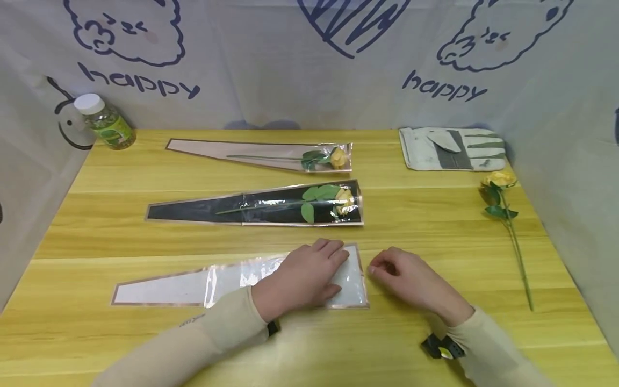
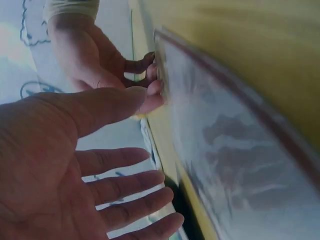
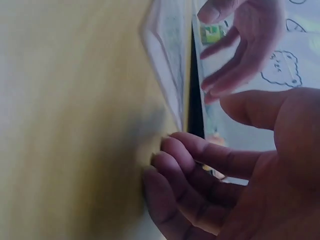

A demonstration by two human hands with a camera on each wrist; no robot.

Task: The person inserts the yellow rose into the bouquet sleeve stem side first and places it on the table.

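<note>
A long tapered flower sleeve (image 1: pixel 159 290), white with a pinkish border and a clear film front, lies nearest on the table. Over its wide end is my left hand (image 1: pixel 304 277); the left wrist view shows its fingers straight and apart, with a gap between the palm and the sleeve's film (image 2: pixel 240 150). My right hand (image 1: pixel 411 279) is at the sleeve's wide right edge, fingers loosely bent and fingertips right by that edge. In the right wrist view its thumb stands apart from the fingers (image 3: pixel 175 165), with nothing between them.
Farther back, a black sleeve (image 1: pixel 193 209) and a pale sleeve (image 1: pixel 203 148) each contain a yellow rose. Another yellow rose (image 1: pixel 498 180) lies loose at right. Folded gloves (image 1: pixel 420 150) lie at the back right, and a white-capped jar (image 1: pixel 113 129) stands at the back left. Cloth walls surround the table.
</note>
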